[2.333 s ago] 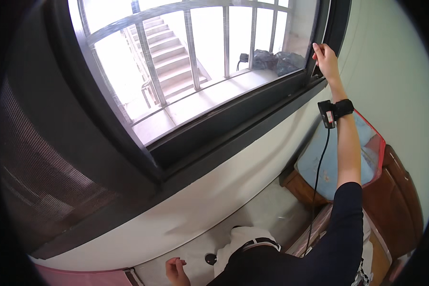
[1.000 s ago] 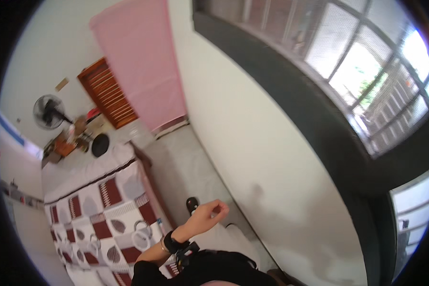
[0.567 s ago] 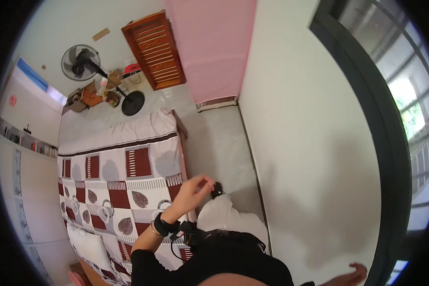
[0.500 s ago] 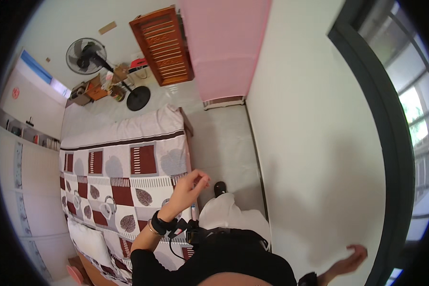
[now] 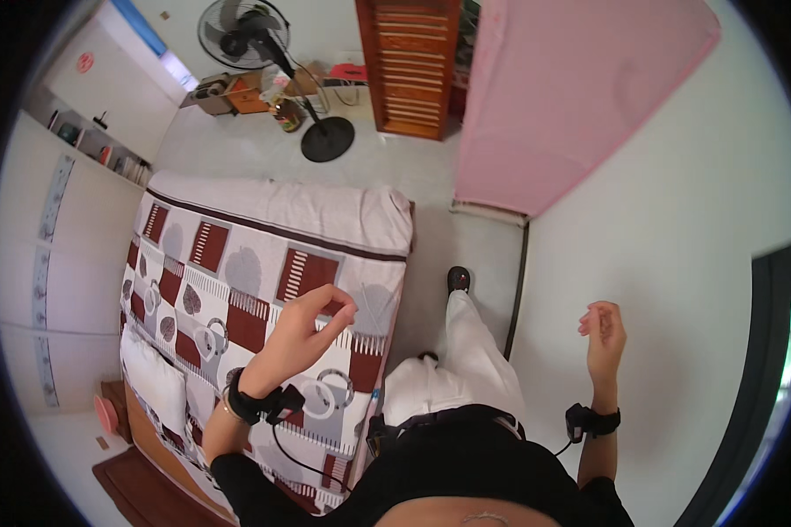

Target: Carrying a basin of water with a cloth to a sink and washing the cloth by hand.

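My left hand point(image 5: 303, 334) hangs in the air above the patterned bed cover point(image 5: 250, 299). Its fingers are bent, with a gap between them and the thumb, and it holds nothing. Off to the right, my right hand point(image 5: 605, 338) is raised beside the white wall point(image 5: 668, 202), fingers loosely curled and nothing visible in them. Each wrist wears a black band with a small device; the left band point(image 5: 253, 404) has a cable running toward my waist.
A narrow strip of tiled floor point(image 5: 439, 237) runs between bed and wall, my shoe point(image 5: 458, 279) on it. Ahead are a pink-covered upright unit point(image 5: 554, 105), a slatted wooden door panel point(image 5: 410, 70) and a standing fan point(image 5: 327, 138). White cabinets point(image 5: 83, 211) line the left.
The view has turned right and forward along the bed. My right hand has risen and come inward from the lower right. One leg has stepped forward; my left hand remains over the bed side.
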Demonstrator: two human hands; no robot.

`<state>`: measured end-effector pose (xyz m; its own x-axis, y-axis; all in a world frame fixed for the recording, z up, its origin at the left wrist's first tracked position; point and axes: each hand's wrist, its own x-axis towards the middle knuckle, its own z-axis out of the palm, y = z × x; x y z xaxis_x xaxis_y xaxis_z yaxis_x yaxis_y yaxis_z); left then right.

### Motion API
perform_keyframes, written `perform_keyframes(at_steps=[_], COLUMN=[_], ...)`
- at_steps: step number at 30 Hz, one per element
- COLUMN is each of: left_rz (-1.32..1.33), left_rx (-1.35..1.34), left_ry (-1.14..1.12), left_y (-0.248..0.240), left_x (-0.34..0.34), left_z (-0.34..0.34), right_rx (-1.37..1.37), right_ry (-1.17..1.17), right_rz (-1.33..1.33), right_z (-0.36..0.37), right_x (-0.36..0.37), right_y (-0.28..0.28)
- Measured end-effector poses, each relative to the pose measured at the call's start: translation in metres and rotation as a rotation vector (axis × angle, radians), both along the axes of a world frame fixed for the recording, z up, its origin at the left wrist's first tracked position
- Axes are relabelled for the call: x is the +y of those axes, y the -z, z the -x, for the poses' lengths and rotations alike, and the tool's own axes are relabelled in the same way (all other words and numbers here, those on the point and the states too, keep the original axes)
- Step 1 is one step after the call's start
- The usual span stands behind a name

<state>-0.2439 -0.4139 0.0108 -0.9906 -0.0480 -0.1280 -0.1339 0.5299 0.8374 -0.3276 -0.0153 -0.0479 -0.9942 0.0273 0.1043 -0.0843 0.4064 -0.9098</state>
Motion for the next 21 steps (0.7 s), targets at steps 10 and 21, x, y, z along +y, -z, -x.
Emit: perform_keyframes(at_steps=[10,21], left_rz=[-0.376,-0.331], left_rx=[0.279,0.373], left_ry=[-0.705,-1.027], left_y=[0.037,0.047], left_x=[-0.042,-0.047], left_z=[0.115,0.153], right_rx=[-0.182,-0.018], right_ry=[-0.510,-0.797], right_rz=[0.197,0.500], right_z=[0.261,0.416], right_x=[-0.114,-0.304], right_y=[0.048,0.012])
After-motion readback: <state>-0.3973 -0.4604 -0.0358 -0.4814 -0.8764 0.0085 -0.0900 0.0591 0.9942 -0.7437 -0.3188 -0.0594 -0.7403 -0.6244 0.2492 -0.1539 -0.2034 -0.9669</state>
